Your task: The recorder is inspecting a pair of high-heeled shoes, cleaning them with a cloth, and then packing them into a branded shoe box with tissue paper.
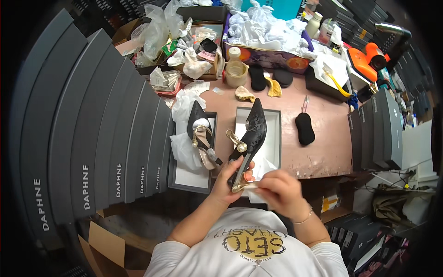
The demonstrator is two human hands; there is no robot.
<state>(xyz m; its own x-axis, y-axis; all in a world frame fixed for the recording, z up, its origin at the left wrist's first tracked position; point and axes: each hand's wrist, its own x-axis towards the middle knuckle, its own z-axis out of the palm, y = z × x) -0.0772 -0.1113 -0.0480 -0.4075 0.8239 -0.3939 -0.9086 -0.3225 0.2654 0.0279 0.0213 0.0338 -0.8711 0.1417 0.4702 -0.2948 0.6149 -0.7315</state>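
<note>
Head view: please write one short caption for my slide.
Both hands hold a black pointed shoe by its heel above an open box.

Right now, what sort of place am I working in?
Probably a shoe packing or finishing bench: grey shoe boxes stacked at the left, a black pointed shoe in both hands, and its mate lying in an open box.

A row of long dark grey boxes (92, 134) stands upright along the left. Two open shoe boxes (272, 138) lie side by side at centre. More dark boxes (380, 129) stand right.
</note>
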